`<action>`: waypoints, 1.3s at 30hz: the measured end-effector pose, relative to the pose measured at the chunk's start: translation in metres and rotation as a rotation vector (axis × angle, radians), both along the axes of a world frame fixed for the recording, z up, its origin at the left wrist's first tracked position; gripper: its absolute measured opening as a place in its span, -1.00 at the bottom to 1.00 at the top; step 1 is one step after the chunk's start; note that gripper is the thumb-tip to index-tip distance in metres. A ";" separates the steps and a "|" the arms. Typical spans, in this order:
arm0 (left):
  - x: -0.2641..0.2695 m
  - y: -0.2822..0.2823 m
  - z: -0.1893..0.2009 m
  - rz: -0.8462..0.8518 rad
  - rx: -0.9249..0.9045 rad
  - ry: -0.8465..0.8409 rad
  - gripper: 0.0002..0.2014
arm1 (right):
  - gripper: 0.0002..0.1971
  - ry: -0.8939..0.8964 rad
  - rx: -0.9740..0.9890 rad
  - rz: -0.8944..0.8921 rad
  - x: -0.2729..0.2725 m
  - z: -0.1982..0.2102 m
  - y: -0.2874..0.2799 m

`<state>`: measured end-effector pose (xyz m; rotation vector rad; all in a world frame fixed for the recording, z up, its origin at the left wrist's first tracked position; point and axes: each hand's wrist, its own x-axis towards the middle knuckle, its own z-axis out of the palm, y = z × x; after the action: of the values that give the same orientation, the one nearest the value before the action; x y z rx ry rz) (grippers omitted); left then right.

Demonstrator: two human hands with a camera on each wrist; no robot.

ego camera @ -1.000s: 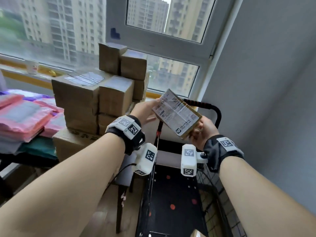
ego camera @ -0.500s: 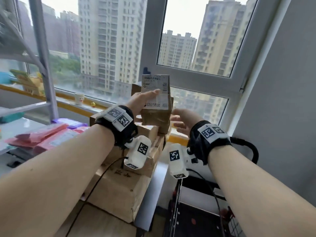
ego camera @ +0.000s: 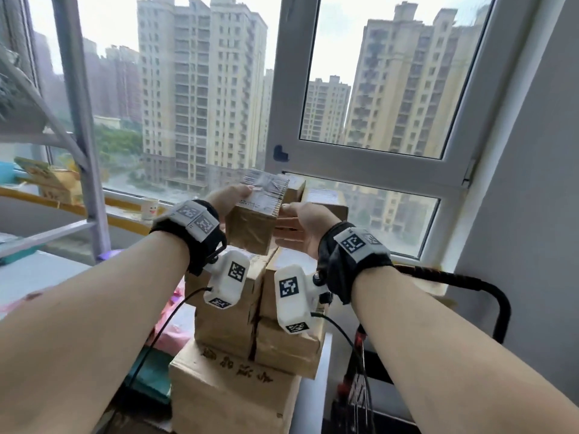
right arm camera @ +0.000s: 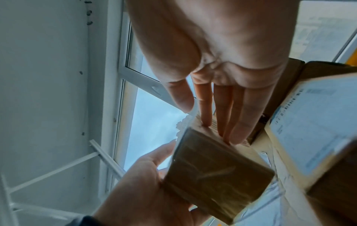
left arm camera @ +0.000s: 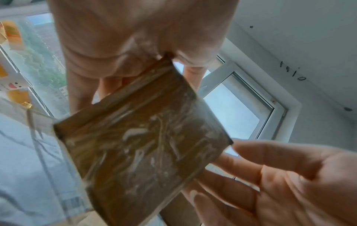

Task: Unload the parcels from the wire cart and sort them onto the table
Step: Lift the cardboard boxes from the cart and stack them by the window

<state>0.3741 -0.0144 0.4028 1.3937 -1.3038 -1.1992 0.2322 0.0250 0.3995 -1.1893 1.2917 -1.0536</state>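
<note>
I am looking down over both forearms at a stack of cardboard boxes (ego camera: 241, 371) standing on the table (ego camera: 37, 274) by the window. Nearest me, low on the right, the wire cart (ego camera: 360, 399) is showing its mesh, and its black handle (ego camera: 488, 292) is curving up beside the grey wall.

Just beyond the wrist cameras, my left hand (ego camera: 230, 198) is gripping a small taped parcel (ego camera: 253, 220), thumb lying across the white label on its top face and fingers reaching round its far side; the left wrist view is showing the parcel's brown taped face (left arm camera: 142, 146) tilted under the palm. I cannot tell whether it is resting on the stack or hanging just above it. My right hand (ego camera: 302, 233) is hanging just beside the parcel's right face with a loose grip that is holding nothing, fingers straight; in the right wrist view the fingertips (right arm camera: 237, 134) are lying against its labelled edge.

Behind the parcel, two more boxes (ego camera: 326, 202) are sitting on top of the stack. Left of the stack, pink mailer bags (ego camera: 172, 327) are lying on the table. Farther left, a paper cup (ego camera: 149, 208) is standing on the windowsill, and a metal shelf frame (ego camera: 78, 126) is rising in front of the glass.
</note>
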 end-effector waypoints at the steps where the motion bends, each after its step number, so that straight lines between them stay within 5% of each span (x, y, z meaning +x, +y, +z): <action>1: 0.003 -0.008 -0.004 -0.003 0.010 -0.007 -0.65 | -0.71 0.005 0.016 -0.016 0.005 -0.002 -0.005; 9: 0.021 -0.051 -0.027 -0.033 0.033 -0.159 -0.50 | -0.76 0.024 0.079 -0.137 0.027 -0.018 -0.028; 21: 0.015 -0.061 -0.031 -0.109 0.005 -0.117 -0.48 | -0.80 0.114 0.068 -0.245 0.026 -0.014 -0.026; 27: 0.017 -0.052 -0.015 -0.033 -0.247 -0.194 -0.45 | -0.86 0.200 0.032 -0.279 0.013 -0.007 -0.019; 33: -0.007 -0.018 0.024 -0.128 -0.531 -0.393 -0.50 | -0.87 0.388 -0.029 -0.299 -0.020 0.011 -0.006; 39: -0.074 0.018 0.020 -0.287 -0.662 -0.660 -0.54 | -0.66 0.972 -0.131 -0.462 -0.063 0.002 0.028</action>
<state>0.2998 0.0035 0.4231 1.1456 -2.1685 -0.3675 0.1693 0.0528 0.4018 -1.6332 2.3599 -0.8881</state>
